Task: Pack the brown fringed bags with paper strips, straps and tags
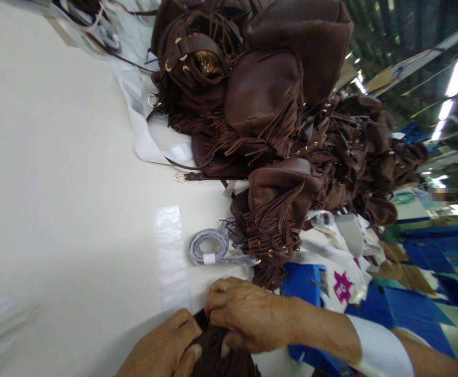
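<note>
My left hand (pixel 166 343) and my right hand (pixel 250 314) are close together at the bottom of the head view. Both have their fingers closed on the upper edge of a dark brown fringed bag (pixel 224 356). Most of this bag lies below the picture's edge, and my hands cover part of its rim. Just beyond my right hand, a coiled strap in a clear wrapper (pixel 209 247) rests on the white table (pixel 75 173). A flat, translucent plastic strip (pixel 169 251) lies beyond my left hand.
Brown fringed leather bags (pixel 264 94) are heaped along the table's far right side. A belt-like strap with a gold buckle (pixel 180 177) juts from the heap. Blue bins (pixel 421 251) and a blue box (pixel 303 283) stand on the right. White wrapping (pixel 144 139) lies beside the bags.
</note>
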Tool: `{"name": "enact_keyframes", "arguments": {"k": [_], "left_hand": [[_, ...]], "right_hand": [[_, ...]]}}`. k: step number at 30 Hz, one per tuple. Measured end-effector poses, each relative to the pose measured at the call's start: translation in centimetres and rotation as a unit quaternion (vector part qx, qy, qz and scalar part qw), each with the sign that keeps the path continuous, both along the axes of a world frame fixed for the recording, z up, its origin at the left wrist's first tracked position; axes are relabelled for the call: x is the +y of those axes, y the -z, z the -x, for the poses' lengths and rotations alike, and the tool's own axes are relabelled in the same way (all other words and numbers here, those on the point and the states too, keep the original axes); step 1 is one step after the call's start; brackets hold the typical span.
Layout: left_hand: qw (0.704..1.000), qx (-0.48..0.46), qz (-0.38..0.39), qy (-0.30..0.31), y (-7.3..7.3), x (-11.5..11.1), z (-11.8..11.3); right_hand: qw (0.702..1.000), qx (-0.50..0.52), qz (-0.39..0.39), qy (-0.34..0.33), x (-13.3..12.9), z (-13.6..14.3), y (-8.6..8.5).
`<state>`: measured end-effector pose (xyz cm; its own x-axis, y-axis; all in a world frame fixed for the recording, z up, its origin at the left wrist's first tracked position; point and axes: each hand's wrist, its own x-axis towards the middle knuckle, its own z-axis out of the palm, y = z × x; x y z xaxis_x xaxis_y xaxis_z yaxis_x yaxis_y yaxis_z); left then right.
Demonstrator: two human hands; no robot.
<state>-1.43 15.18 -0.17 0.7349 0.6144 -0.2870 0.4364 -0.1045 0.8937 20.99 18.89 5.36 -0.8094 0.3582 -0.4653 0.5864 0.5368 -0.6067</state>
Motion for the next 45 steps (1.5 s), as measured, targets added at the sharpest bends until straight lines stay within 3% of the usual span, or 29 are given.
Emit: {"name": "enact_keyframes", "arguments": {"k": [3, 8, 11, 14, 18, 24, 30, 32, 37, 42, 45], "left_hand": [[0.999, 0.035, 0.019, 0.014, -0.1, -0.1, -0.3], [0.999, 0.046, 0.012, -0.017, -0.5, -0.7, -0.1], [0.997, 0.022, -0.044, -0.055, -0.7, -1.7, 1.6], [0.980, 0.062, -0.149, -0.117, -1.1, -3.6, 4.1], [0.944, 0.122, -0.281, -0.120, -2.3, -7.3, 5.7], [0.904, 0.190, -0.363, -0.123, -3.3, -11.1, 3.9], [0.896, 0.182, -0.377, -0.148, -2.0, -11.7, 3.1], [0.891, 0.179, -0.390, -0.151, -1.6, -11.8, 3.1], [0.884, 0.186, -0.404, -0.144, -1.7, -12.2, 2.8], [0.887, 0.169, -0.401, -0.151, -2.0, -12.7, 2.7], [0.888, 0.170, -0.401, -0.149, -1.8, -12.8, 2.8]], "right_hand": [[1.000, -0.001, -0.010, 0.007, -0.8, 0.1, 0.6], [0.992, 0.023, -0.024, 0.124, -3.2, -0.1, 0.6], [0.985, 0.047, -0.031, 0.161, -4.5, -0.4, 0.9], [0.983, 0.071, -0.044, 0.165, -5.0, -0.7, 1.3], [0.982, 0.067, -0.082, 0.154, -5.4, -0.7, 0.7], [0.969, 0.143, -0.157, 0.125, -7.9, 1.0, -1.8], [0.939, 0.243, -0.206, 0.129, -10.5, 3.3, 0.1], [0.930, 0.233, -0.256, 0.127, -11.0, 3.6, 1.0], [0.917, 0.166, -0.360, 0.051, -12.9, 3.7, 2.3], [0.922, 0.109, -0.371, 0.012, -14.4, 3.5, 1.8], [0.906, 0.096, -0.410, -0.039, -14.7, 3.5, 0.7]]}}
